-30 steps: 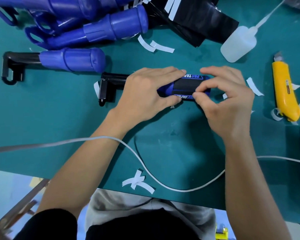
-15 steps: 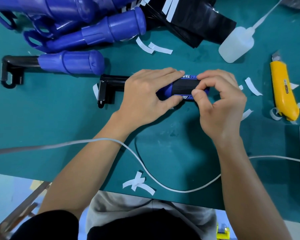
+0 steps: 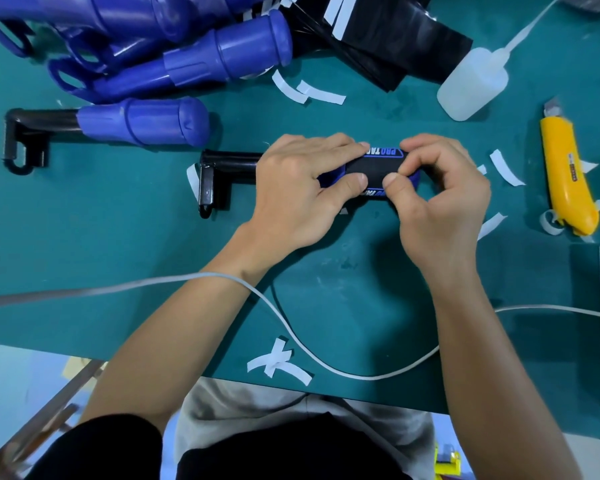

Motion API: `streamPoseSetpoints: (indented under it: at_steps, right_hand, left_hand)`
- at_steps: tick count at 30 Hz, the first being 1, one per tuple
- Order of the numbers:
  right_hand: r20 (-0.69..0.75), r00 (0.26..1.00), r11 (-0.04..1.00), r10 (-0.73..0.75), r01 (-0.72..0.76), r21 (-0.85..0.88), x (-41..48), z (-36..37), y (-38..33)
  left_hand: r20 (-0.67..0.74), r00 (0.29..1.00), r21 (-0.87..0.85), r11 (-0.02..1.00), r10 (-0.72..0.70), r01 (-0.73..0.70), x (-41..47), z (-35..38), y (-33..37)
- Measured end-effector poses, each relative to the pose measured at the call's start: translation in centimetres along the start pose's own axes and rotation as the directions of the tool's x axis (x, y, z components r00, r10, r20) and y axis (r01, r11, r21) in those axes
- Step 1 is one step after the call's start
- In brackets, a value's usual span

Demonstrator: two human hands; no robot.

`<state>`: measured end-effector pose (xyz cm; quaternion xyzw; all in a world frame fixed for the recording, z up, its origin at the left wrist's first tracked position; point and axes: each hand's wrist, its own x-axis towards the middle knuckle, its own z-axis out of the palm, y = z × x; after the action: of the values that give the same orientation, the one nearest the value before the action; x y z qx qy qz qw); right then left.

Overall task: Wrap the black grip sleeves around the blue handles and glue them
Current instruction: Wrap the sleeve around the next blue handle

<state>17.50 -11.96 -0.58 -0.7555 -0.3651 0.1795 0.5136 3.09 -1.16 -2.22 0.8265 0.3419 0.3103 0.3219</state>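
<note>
A blue handle (image 3: 329, 176) with a black bracket (image 3: 219, 174) at its left end lies across the middle of the green mat. A black grip sleeve (image 3: 378, 168) with blue lettering is wrapped round it. My left hand (image 3: 298, 192) grips the handle's left part, fingers over the top and thumb pressing the sleeve's near edge. My right hand (image 3: 440, 199) pinches the sleeve's right end, thumb next to my left thumb. Much of the handle is hidden under both hands.
A bare blue handle (image 3: 142, 121) lies left of the work, with several more piled (image 3: 194, 60) behind it. Black sleeve sheets (image 3: 395, 39) and a glue bottle (image 3: 471, 88) sit at the back right. A yellow utility knife (image 3: 568, 178) lies right. White backing strips (image 3: 278, 363) and a white cable (image 3: 361, 375) cross the mat.
My right hand has curled tighter and its thumb has slid left along the sleeve to meet my left thumb. The handle stays in place under my left hand.
</note>
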Motion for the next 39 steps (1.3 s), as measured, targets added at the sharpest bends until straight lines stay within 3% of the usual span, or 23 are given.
streamPoseSetpoints:
  at_steps: [2,6,13,19,22,24,34,39]
  right_hand:
    - [0.048,0.995,0.987,0.090,-0.096,0.131,0.3,-0.3,0.0]
    - [0.119,0.989,0.973,0.090,-0.113,0.202,0.5,-0.6,0.4]
    - [0.117,0.991,0.952,0.070,-0.101,0.288,0.8,-0.5,1.5]
    - [0.217,0.972,0.903,0.092,-0.173,0.393,2.5,-2.2,2.4]
    - [0.309,0.950,0.936,0.036,-0.140,0.322,2.4,-2.6,2.2]
    - [0.299,0.954,0.959,0.006,-0.090,0.270,2.2,-2.4,2.2]
    - [0.209,0.977,0.922,0.033,-0.110,0.371,1.7,-1.8,2.5]
    - [0.197,0.980,0.930,0.022,-0.093,0.357,1.6,-1.5,2.1]
  left_hand:
    - [-0.009,1.000,-0.002,1.000,-0.006,0.006,-0.1,0.1,0.2]
    - [-0.024,1.000,0.015,1.000,0.017,-0.017,-0.4,0.2,0.4]
    - [0.025,0.992,0.299,0.946,0.125,-0.127,-0.2,0.8,0.7]
    - [0.043,0.990,0.257,0.956,0.136,-0.143,0.1,0.7,0.1]
    - [0.055,0.990,0.255,0.957,0.130,-0.140,0.2,0.6,0.1]
    - [0.057,0.989,0.253,0.957,0.133,-0.143,0.2,0.6,0.0]
    - [0.077,0.987,0.273,0.949,0.140,-0.156,0.2,0.2,0.4]
    - [0.170,0.970,0.349,0.910,0.172,-0.223,0.3,-0.2,-0.1]
